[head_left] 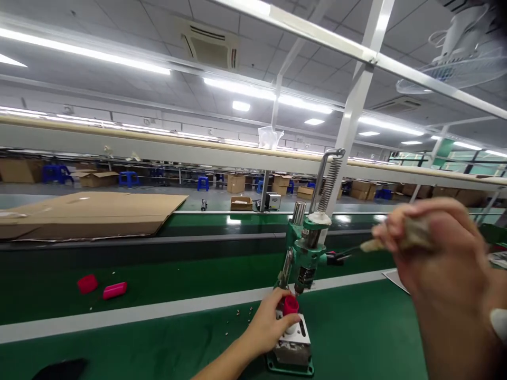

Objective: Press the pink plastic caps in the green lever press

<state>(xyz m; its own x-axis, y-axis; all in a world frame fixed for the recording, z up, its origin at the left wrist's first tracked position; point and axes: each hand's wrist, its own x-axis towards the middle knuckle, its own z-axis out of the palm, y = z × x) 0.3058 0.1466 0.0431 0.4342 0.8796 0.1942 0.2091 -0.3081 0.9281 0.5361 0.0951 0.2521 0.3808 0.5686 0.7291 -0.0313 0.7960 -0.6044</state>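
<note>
A green hand press [307,258] with a tall spring stands on the bench. At its base, my left hand [271,322] has thumb and fingers closed around a small red cylindrical part [291,304]. This part sits on the metal fixture plate [303,338], directly below the ram. My right hand [439,248], smeared by motion, is raised at the right with its fingers wrapped around the tan-covered end of the press lever [371,245]. The lever's thin rod runs back to the press. The palm hides part of the handle.
Two red pieces, one rounded [87,284] and one oblong [114,290], lie on the green surface at left. Tiny metal bits [238,312] are scattered left of the press. Flat cardboard [91,214] lies farther back. A white post [352,111] rises behind the press.
</note>
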